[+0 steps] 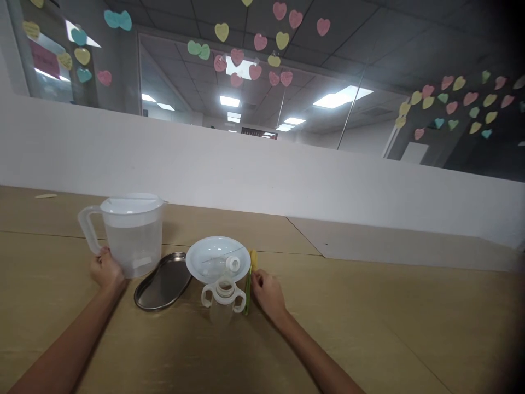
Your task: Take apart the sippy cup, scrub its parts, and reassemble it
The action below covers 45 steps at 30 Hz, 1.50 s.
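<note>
At the left, my left hand (107,269) is curled at the lower end of the handle of a translucent plastic pitcher (133,243), which stands upright with a lid on. My right hand (267,291) is closed at a brush (248,290) with a yellow head and green handle; its fingertips are partly hidden. Just left of that brush stands an open baby bottle (223,306) with two white side handles. Behind it a white bowl (194,265) holds a clear bottle-like piece with a white ring (233,264) and a thin stick.
A kidney-shaped metal tray (166,284) lies between the pitcher and the bowl. On the wooden table (369,323), a flat pale stick (46,196) rests at the back left. A low white wall (229,169) with glass above it, dotted with heart-shaped notes, borders the far edge.
</note>
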Tool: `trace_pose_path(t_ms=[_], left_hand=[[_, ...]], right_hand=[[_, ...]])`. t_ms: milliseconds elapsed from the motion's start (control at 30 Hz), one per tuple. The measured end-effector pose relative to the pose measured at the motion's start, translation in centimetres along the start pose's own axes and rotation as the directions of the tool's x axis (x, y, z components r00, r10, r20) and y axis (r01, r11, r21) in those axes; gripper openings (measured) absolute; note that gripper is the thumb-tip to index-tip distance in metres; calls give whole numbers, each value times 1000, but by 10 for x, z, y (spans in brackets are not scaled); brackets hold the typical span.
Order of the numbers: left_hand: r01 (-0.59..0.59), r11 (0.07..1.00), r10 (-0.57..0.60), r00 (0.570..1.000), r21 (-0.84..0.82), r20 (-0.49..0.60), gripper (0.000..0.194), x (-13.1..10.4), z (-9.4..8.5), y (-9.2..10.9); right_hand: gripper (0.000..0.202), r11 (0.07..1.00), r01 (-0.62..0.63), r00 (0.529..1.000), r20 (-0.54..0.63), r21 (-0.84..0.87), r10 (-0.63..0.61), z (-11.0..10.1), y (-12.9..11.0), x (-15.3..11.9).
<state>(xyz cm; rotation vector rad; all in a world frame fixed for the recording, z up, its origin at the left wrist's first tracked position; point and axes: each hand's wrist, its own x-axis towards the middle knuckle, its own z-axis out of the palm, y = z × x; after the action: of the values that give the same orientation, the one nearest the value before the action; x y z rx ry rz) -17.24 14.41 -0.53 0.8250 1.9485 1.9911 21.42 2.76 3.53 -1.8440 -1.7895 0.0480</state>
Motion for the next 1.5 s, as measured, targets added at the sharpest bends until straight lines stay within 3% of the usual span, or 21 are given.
trace_pose_path(t_ms=[133,200,267,367,500,567,633,733,867,900,967,1067,1133,1233,1333,1500], left_hand=[[18,999,-24,963,-27,-268,31,-9,-8,6],[-111,994,107,921,9,-375,34,-16,-16,10],[-265,961,270,862,73,-429,36,-24,-23,14],[-438,888,458,803,144,-382,39,-36,-30,23],[-634,755,655,714,168,-248,42,-56,-33,34],[-714,688,722,657,128,-216,43,-66,-34,37],[-760,644,759,621,87,-196,44,-77,-36,41],[-768,639,763,626,41,-159,41,-94,-45,46],[-772,635,759,631,-31,-158,39,-119,-72,53],[-760,648,752,649,-46,-115,37,-126,-82,53],[-725,687,727,685,-46,58,29,-142,-106,51],[-686,728,622,655,-8,430,27,-163,-138,43],[-503,864,403,726,31,557,34,-171,-150,36],[-255,966,192,785,26,589,43,-175,-151,29],[-204,979,161,760,-5,630,46,-176,-144,26],[-275,961,232,745,-29,625,43,-176,-141,29]], right_hand=[[36,998,-2,995,95,-60,7,14,0,-7],[33,997,-12,992,127,-78,22,15,-3,-8],[26,998,-56,992,113,26,53,16,-5,-9],[27,950,-130,991,32,285,126,17,0,-10],[37,866,-193,973,-24,462,229,20,9,-14],[42,731,-237,952,4,640,306,22,11,-18],[47,539,-250,931,47,805,361,23,9,-21],[52,348,-225,911,69,910,407,24,4,-28],[57,205,-216,868,92,955,488,18,-4,-44],[57,176,-219,855,102,960,508,14,-6,-50],[58,119,-229,827,128,966,548,4,-9,-65],[57,55,-230,796,156,972,585,-15,-10,-90],[58,41,-205,786,139,978,603,-26,-8,-107],[58,57,-144,754,72,988,653,-34,-4,-126],[57,116,-120,724,7,986,690,-33,-1,-135],[50,235,-13,743,-148,972,653,-39,-4,-118]])
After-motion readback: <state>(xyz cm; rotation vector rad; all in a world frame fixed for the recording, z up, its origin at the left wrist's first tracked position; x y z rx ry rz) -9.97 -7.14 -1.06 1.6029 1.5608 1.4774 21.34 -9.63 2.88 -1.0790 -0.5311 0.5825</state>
